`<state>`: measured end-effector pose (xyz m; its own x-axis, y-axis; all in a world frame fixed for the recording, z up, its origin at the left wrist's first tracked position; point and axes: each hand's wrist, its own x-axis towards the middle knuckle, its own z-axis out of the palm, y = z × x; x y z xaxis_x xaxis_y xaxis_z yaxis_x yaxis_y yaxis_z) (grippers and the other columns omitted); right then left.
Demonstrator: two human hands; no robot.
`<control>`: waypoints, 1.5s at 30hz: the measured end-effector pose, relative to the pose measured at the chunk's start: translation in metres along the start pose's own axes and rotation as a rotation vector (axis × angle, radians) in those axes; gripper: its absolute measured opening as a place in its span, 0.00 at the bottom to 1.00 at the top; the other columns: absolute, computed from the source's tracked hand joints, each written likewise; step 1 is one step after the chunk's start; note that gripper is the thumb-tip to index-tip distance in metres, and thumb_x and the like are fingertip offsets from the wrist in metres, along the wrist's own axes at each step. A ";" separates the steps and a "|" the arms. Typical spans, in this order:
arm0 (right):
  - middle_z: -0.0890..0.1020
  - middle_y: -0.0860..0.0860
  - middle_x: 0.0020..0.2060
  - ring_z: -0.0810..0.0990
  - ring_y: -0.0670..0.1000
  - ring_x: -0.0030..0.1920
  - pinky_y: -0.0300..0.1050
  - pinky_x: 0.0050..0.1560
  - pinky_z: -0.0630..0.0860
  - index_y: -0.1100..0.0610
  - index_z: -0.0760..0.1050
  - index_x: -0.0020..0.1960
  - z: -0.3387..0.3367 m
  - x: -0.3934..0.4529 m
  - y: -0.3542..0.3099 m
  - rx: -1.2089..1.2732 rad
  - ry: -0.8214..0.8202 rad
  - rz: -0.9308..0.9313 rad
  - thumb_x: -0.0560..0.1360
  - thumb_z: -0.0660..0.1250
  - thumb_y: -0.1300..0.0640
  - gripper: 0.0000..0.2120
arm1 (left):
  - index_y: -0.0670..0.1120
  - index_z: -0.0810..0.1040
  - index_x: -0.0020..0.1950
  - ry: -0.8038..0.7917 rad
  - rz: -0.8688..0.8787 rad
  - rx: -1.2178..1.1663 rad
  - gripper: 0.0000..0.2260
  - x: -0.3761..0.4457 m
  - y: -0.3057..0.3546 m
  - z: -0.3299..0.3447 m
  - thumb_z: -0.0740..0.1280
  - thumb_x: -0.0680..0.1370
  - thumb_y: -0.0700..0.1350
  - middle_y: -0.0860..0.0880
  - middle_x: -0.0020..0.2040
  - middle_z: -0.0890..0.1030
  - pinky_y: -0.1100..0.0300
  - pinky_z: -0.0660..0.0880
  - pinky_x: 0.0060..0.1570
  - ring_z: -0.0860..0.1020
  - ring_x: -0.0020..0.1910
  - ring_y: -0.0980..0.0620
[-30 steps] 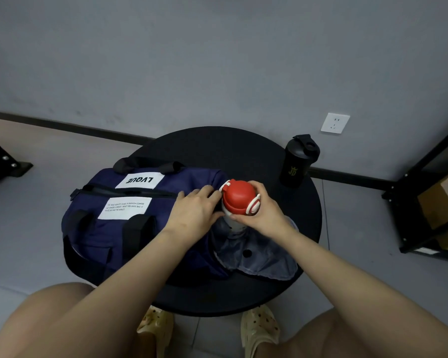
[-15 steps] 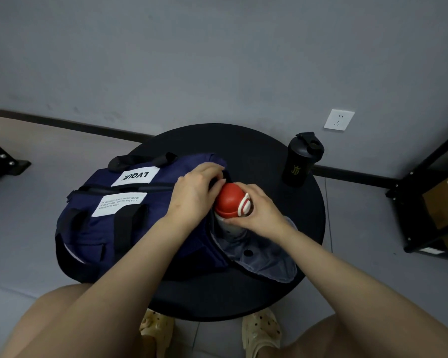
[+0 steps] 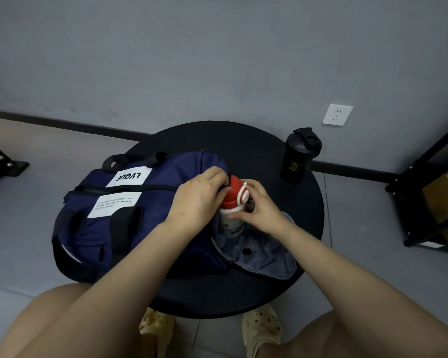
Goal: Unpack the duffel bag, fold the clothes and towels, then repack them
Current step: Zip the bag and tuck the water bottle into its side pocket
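Note:
A navy duffel bag [image 3: 119,215] with white labels lies on a round black table [image 3: 243,143]. Its right end pocket is open, and the grey lining flap [image 3: 264,257] spills onto the table. A white bottle with a red cap [image 3: 233,195] stands tilted in that end pocket. My right hand [image 3: 261,210] holds the bottle round its neck. My left hand [image 3: 197,200] grips the pocket's edge beside the cap. No clothes or towels are visible.
A black shaker bottle [image 3: 299,156] stands at the table's far right edge. A black metal shelf with a cardboard box [image 3: 440,197] is to the right. A wall socket [image 3: 337,115] sits behind. My knees and yellow clogs [image 3: 261,329] are under the table's near edge.
The bottle has sunk lower into the end pocket and tilted left. My left hand moved up to the pocket's edge by the cap, and my right hand shifted from the cap to the neck.

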<state>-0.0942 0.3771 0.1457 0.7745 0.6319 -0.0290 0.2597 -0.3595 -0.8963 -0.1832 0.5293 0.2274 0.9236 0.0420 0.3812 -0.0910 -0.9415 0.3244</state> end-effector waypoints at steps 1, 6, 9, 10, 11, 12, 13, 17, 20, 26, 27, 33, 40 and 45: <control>0.61 0.44 0.70 0.66 0.46 0.68 0.48 0.69 0.68 0.52 0.65 0.71 -0.002 0.001 0.002 -0.008 -0.024 -0.005 0.66 0.78 0.52 0.38 | 0.44 0.77 0.51 0.016 0.009 0.005 0.06 -0.001 -0.002 0.000 0.65 0.78 0.46 0.51 0.51 0.78 0.56 0.72 0.34 0.78 0.46 0.49; 0.64 0.44 0.70 0.64 0.42 0.69 0.41 0.69 0.64 0.47 0.53 0.75 -0.015 0.009 0.005 -0.030 -0.098 0.073 0.64 0.80 0.53 0.49 | 0.44 0.77 0.52 0.013 0.019 -0.027 0.08 -0.001 -0.003 0.002 0.67 0.76 0.46 0.52 0.60 0.76 0.59 0.70 0.36 0.77 0.53 0.50; 0.73 0.43 0.63 0.72 0.43 0.64 0.38 0.61 0.70 0.44 0.60 0.70 -0.012 0.013 0.006 -0.067 -0.182 0.094 0.64 0.80 0.51 0.42 | 0.47 0.73 0.63 -0.095 0.102 0.083 0.23 0.004 0.003 0.008 0.71 0.71 0.54 0.50 0.70 0.70 0.52 0.74 0.51 0.71 0.65 0.48; 0.75 0.44 0.62 0.73 0.43 0.62 0.37 0.59 0.71 0.42 0.62 0.68 -0.012 0.014 0.006 -0.078 -0.200 0.085 0.64 0.79 0.50 0.39 | 0.48 0.71 0.67 -0.164 0.144 0.193 0.28 0.007 0.006 0.010 0.71 0.70 0.55 0.49 0.73 0.66 0.45 0.71 0.59 0.67 0.69 0.46; 0.74 0.44 0.62 0.73 0.43 0.62 0.38 0.59 0.70 0.42 0.62 0.67 -0.012 0.015 0.008 -0.076 -0.204 0.080 0.64 0.79 0.50 0.38 | 0.49 0.65 0.72 -0.255 0.175 0.327 0.32 0.011 0.009 0.013 0.70 0.71 0.56 0.48 0.75 0.61 0.39 0.65 0.65 0.60 0.73 0.44; 0.73 0.46 0.64 0.71 0.44 0.64 0.40 0.61 0.69 0.44 0.62 0.68 -0.015 0.016 0.010 -0.077 -0.202 0.080 0.64 0.79 0.51 0.38 | 0.49 0.58 0.75 -0.342 0.189 0.456 0.34 0.015 0.012 0.016 0.69 0.73 0.55 0.48 0.77 0.56 0.36 0.55 0.70 0.52 0.76 0.44; 0.70 0.47 0.67 0.69 0.46 0.67 0.42 0.65 0.68 0.46 0.62 0.70 -0.018 0.017 0.014 -0.100 -0.197 0.092 0.64 0.79 0.51 0.40 | 0.48 0.52 0.76 -0.407 0.193 0.562 0.35 0.019 0.014 0.019 0.67 0.75 0.54 0.48 0.77 0.53 0.36 0.47 0.71 0.46 0.77 0.45; 0.64 0.47 0.72 0.65 0.49 0.70 0.51 0.69 0.67 0.48 0.59 0.75 -0.026 0.020 0.037 -0.319 -0.160 0.230 0.65 0.77 0.46 0.44 | 0.43 0.44 0.77 -0.452 0.405 0.865 0.30 0.023 0.035 0.027 0.57 0.81 0.47 0.40 0.77 0.48 0.41 0.31 0.68 0.39 0.76 0.40; 0.71 0.50 0.66 0.72 0.53 0.65 0.53 0.63 0.72 0.49 0.63 0.72 -0.022 0.024 0.047 -0.431 -0.163 0.329 0.72 0.71 0.47 0.31 | 0.38 0.51 0.76 -0.548 0.681 1.161 0.26 0.007 0.039 0.058 0.53 0.82 0.47 0.37 0.77 0.51 0.39 0.30 0.63 0.44 0.76 0.36; 0.80 0.53 0.52 0.79 0.55 0.53 0.51 0.54 0.76 0.52 0.76 0.55 -0.016 0.031 0.056 -0.401 -0.068 0.491 0.72 0.69 0.46 0.15 | 0.32 0.51 0.75 -0.637 0.837 1.457 0.26 -0.014 0.025 0.109 0.50 0.83 0.48 0.35 0.75 0.56 0.40 0.44 0.70 0.54 0.74 0.35; 0.81 0.54 0.50 0.79 0.55 0.52 0.50 0.53 0.77 0.51 0.77 0.52 -0.015 0.032 0.056 -0.379 -0.063 0.493 0.72 0.69 0.48 0.11 | 0.32 0.52 0.75 -0.619 0.861 1.471 0.26 -0.013 0.024 0.111 0.51 0.82 0.48 0.35 0.75 0.57 0.40 0.46 0.70 0.55 0.74 0.35; 0.82 0.56 0.44 0.81 0.55 0.47 0.46 0.44 0.76 0.54 0.76 0.36 -0.013 0.038 0.053 -0.411 -0.082 0.507 0.75 0.67 0.56 0.09 | 0.35 0.57 0.74 -0.631 0.892 1.501 0.25 -0.001 0.019 0.120 0.54 0.82 0.47 0.36 0.73 0.62 0.38 0.50 0.70 0.59 0.72 0.34; 0.81 0.55 0.47 0.80 0.53 0.48 0.45 0.47 0.76 0.59 0.81 0.49 -0.021 0.038 0.049 -0.408 -0.163 0.509 0.74 0.70 0.57 0.07 | 0.39 0.59 0.74 -0.665 0.821 1.394 0.21 0.019 0.000 0.112 0.53 0.82 0.44 0.38 0.72 0.62 0.43 0.52 0.71 0.60 0.71 0.38; 0.81 0.55 0.48 0.80 0.55 0.49 0.48 0.51 0.76 0.55 0.78 0.48 -0.017 0.036 0.045 -0.538 -0.171 0.464 0.76 0.66 0.55 0.04 | 0.41 0.56 0.76 -0.756 0.801 1.320 0.23 0.018 0.000 0.113 0.54 0.82 0.46 0.41 0.75 0.59 0.42 0.39 0.71 0.55 0.75 0.41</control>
<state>-0.0449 0.3723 0.1116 0.7840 0.4155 -0.4612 0.2086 -0.8761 -0.4346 -0.1244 0.4921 0.1363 0.7967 -0.3294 -0.5067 -0.5950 -0.2805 -0.7532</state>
